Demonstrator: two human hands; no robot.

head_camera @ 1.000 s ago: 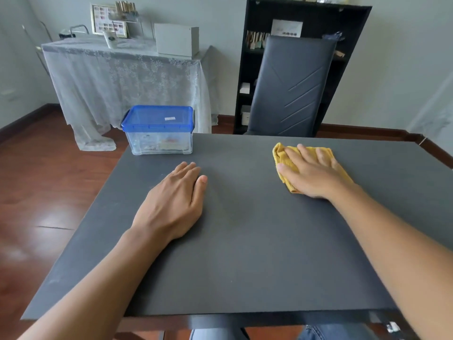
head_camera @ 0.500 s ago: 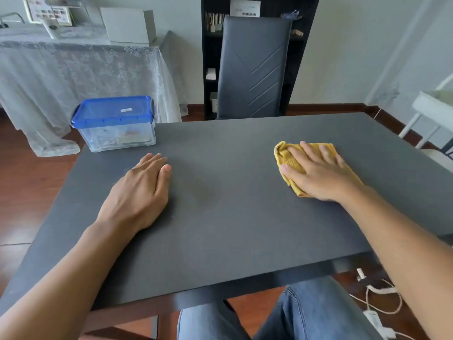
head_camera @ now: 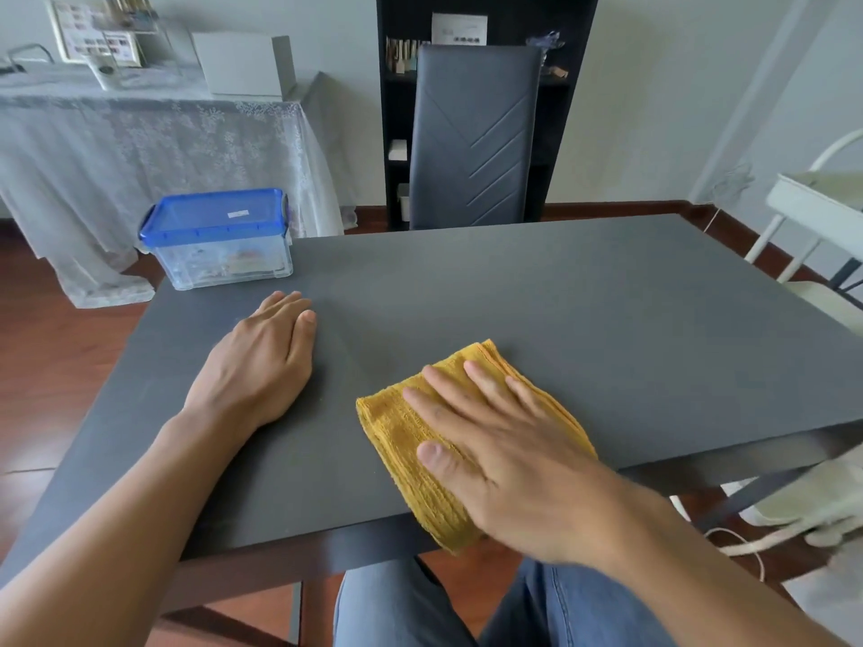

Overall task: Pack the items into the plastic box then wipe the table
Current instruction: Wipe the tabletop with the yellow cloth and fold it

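the lidded box [head_camera: 219,238] sits at the table's [head_camera: 583,291] far left corner. the left hand [head_camera: 261,366] lies flat on the top, holding nothing. the right hand [head_camera: 504,455], fingers straight, presses the cloth [head_camera: 406,436] at the near edge.

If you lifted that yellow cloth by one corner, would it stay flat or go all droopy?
Probably droopy: the yellow cloth is soft ribbed fabric, folded in layers, and its near end already sags over the table edge. It likely unfolds as it lifts. It looks light, since the flat right hand alone covers most of it.
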